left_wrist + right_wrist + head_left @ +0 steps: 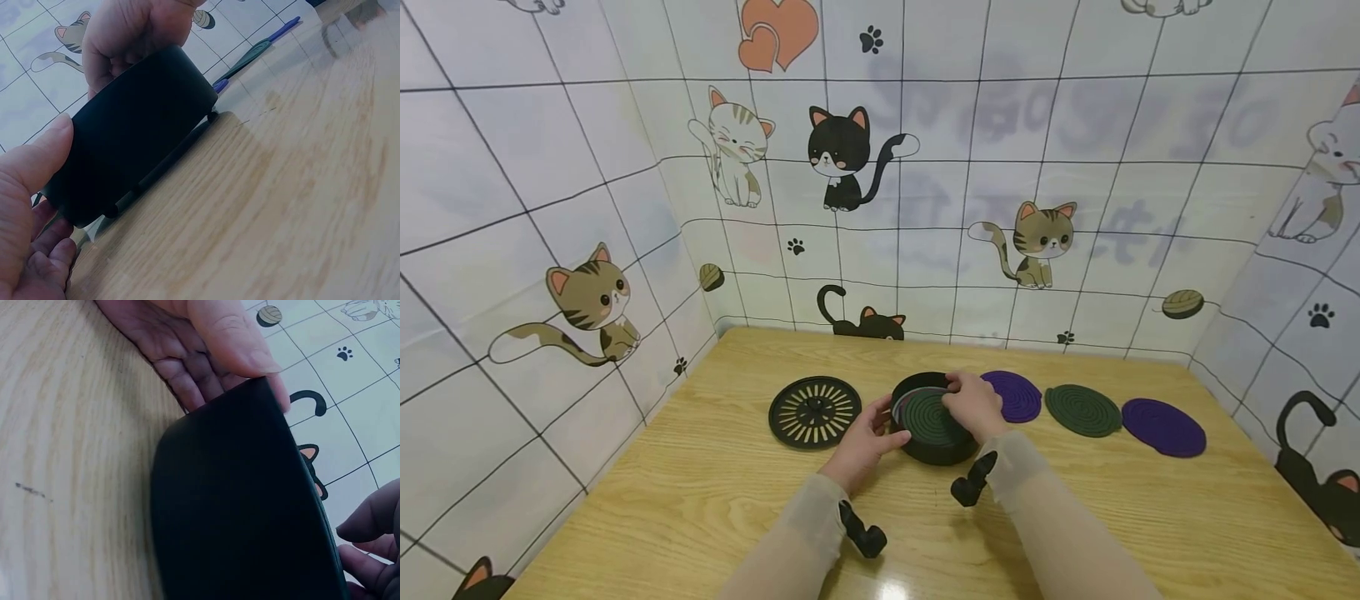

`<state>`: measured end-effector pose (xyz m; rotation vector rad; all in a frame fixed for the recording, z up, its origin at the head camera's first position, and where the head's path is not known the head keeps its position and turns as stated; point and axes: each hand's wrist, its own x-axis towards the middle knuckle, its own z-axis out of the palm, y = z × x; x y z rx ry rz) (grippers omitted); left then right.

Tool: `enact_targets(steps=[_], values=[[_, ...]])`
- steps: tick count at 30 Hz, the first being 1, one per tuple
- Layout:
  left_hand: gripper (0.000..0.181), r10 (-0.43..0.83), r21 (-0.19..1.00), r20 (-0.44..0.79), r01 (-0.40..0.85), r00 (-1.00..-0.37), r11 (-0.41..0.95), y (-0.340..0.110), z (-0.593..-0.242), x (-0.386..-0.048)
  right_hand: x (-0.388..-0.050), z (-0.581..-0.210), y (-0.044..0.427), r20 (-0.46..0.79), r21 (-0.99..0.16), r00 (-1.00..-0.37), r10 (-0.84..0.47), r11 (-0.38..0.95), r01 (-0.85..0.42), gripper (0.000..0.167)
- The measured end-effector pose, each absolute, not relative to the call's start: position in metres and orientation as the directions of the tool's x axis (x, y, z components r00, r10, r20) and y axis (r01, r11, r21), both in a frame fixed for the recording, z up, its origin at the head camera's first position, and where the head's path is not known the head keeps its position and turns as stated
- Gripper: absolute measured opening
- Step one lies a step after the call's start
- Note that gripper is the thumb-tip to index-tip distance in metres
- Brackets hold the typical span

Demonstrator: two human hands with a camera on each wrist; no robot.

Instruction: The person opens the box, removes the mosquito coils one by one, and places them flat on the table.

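In the head view a black round holder [934, 452] stands on the table, with a green spiral coaster [927, 417] at its opening. Edges of other coasters show beside the green one. My left hand [863, 442] grips the holder's left side; in the left wrist view the thumb of that hand [31, 162] lies on the holder's outer wall [134, 119]. My right hand [976, 406] reaches over the far right rim, curled fingers at the green coaster's edge. In the right wrist view the right hand [375, 534] is beside the holder's rim, its grip partly hidden.
A black slotted round lid [815, 412] lies left of the holder. To the right lie a purple coaster [1017, 397], a green coaster [1082, 410] and another purple coaster [1163, 427] in a row on the wooden table [700, 500]. Cat-patterned sheets stand behind and at both sides.
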<state>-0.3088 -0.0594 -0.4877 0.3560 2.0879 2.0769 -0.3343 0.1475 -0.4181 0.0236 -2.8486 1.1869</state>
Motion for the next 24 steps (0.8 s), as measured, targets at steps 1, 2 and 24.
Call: enact_targets(steps=[1, 2, 24], values=[[0.080, 0.290, 0.999, 0.044, 0.046, -0.956, 0.000, -0.059, -0.487, -0.309, -0.335, -0.417, 0.148, 0.059, -0.714, -0.998, 0.003, 0.699, -0.040, 0.049], [0.080, 0.290, 0.999, 0.044, 0.048, -0.956, 0.004, -0.059, -0.487, -0.309, -0.335, -0.416, 0.149, 0.058, -0.722, -0.998, -0.002, 0.690, -0.043, 0.049], [0.079, 0.304, 0.998, 0.058, 0.063, -0.951, 0.005, -0.059, -0.487, -0.310, -0.334, -0.413, 0.166, -0.021, -0.927, -0.998, -0.064, 0.375, -0.004, 0.049]])
